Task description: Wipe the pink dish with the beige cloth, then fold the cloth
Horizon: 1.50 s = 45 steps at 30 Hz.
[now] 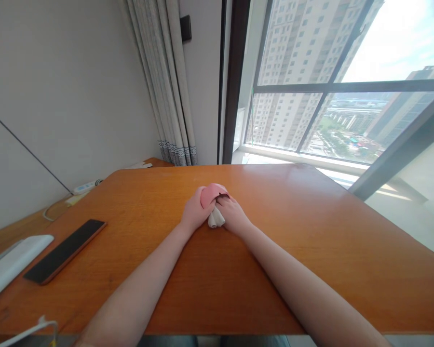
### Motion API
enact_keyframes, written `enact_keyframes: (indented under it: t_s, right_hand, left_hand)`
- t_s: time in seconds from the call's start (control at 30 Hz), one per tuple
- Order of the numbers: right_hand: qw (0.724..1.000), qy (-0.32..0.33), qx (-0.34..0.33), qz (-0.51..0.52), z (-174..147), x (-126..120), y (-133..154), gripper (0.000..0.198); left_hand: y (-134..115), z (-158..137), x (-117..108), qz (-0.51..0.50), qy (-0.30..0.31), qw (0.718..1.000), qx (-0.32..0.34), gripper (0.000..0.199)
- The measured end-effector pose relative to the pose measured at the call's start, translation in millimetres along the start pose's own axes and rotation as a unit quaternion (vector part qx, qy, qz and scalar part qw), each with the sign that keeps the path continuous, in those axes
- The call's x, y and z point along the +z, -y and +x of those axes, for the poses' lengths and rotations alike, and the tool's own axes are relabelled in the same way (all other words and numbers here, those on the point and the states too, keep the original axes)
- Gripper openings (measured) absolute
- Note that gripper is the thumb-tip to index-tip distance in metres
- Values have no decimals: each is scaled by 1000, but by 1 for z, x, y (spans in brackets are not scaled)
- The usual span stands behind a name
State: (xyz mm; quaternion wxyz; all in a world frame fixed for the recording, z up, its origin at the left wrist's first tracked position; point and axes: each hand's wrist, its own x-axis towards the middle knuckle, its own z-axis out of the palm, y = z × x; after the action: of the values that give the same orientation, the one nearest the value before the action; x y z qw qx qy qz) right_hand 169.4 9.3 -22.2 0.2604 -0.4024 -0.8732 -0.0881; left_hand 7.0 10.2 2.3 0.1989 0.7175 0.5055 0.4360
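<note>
Both hands (213, 212) clasping pink object (212, 193) (white cloth (216, 219) beneath) — table (311, 231)

Counter (311, 250): orange-brown wood grain. Object (212, 194) between the hands: pink, with a white cloth (216, 219) beneath it. Phone (65, 250): black face, brown edge. Flat case (12, 262): white. Curtain (169, 82): pale grey, dark blue patterned hem. Wall (65, 86): off-white.
</note>
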Motion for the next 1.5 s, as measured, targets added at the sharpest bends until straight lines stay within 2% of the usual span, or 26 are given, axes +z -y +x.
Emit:
enact_keyframes:
  t_s: [0.17,0.27,0.4,0.47,0.57,0.63,0.77,0.83,0.9,1.0,1.13,1.2,1.27,1.4,1.5]
  right_hand:
    - [999,-40,6,2,2,-3,2,23]
    - [997,-75,14,18,2,-3,7,22]
    - [999,-52,-9,12,3,-2,11,19]
    - [999,-31,-24,-5,3,-2,11,19]
    - [999,-20,-31,-38,2,-3,7,20]
    - [998,-20,-27,-47,2,-4,4,21]
    - [999,-22,18,-28,3,-4,0,17]
    - [999,-25,38,-13,4,-2,1,16]
    - [999,-26,35,0,4,0,3,16]
    - [1000,-14,26,10,4,1,6,15]
    - [999,-32,11,-21,4,-3,5,21]
    - [998,-50,6,-40,4,-4,4,22]
    - [998,-53,8,-38,4,-5,2,22]
    - [998,-52,31,-2,4,-4,2,20]
    - [998,-61,33,15,5,-3,5,21]
  left_hand:
    - [-1,-5,15,-126,-78,989,16,71]
    - [-6,-8,18,-140,-101,984,39,72]
    - [-6,-4,8,-106,-93,988,55,47]
    - [0,0,2,-81,-77,993,47,45]
    - [6,3,0,-49,-44,997,40,51]
    - [5,2,4,-65,-37,996,40,58]
    - [-3,-3,18,-228,-56,972,7,77]
    - [-6,-5,25,-276,-55,959,-11,72]
    - [-6,-7,28,-268,-61,961,-30,55]
    - [-3,-6,25,-214,-82,972,-46,36]
    - [-3,-3,12,-107,-72,991,-23,31]
    - [-4,-2,8,-59,-47,997,-2,35]
    - [-5,-3,9,-60,-45,997,9,49]
    - [-7,-9,24,-197,-81,977,12,81]
    - [-8,-11,30,-226,-95,970,10,70]
